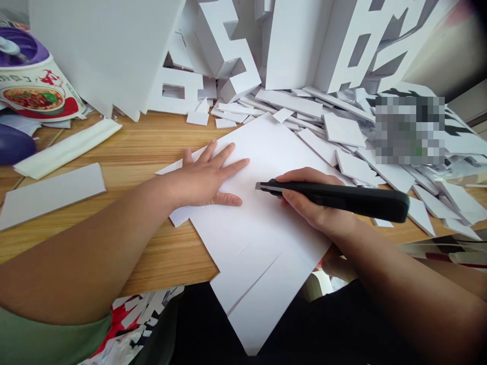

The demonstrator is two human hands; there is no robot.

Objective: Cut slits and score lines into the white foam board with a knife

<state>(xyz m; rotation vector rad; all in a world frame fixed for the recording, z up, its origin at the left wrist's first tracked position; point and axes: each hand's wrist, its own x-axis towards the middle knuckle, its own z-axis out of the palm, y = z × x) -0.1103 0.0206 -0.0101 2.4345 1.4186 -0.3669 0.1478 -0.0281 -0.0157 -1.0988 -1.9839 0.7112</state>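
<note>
1. Left hand [207, 177]: palm down, fingers fanned out, not gripping anything, just lying flat on the white board [247, 223]. Fingertips aim roughly at 2 o'clock.
2. Right hand [317, 213]: wrapped round a black utility knife [338, 197], held over the board's right side. Knife's long axis runs pretty much 9 to 3, blade [257, 186] at the 9 end, butt at 3. Can't tell if the blade touches the board.
3. The board sits kinda diamond-style on the wooden table [140, 147], one corner at 12, another at 6 sticking out past the table edge. A slit [255, 282] near the bottom slants from about 1 to 7.
4. Going by a clock centred on the board: heap of white offcuts [344, 129] from 1 to 3, with cut-out white shapes [232, 56] up around 12.
5. Big white panel [102, 45] at 11, printed food container [36, 99] at 10, pale folded strip [68, 147] just below it, flat white strip [53, 195] at 9.
</note>
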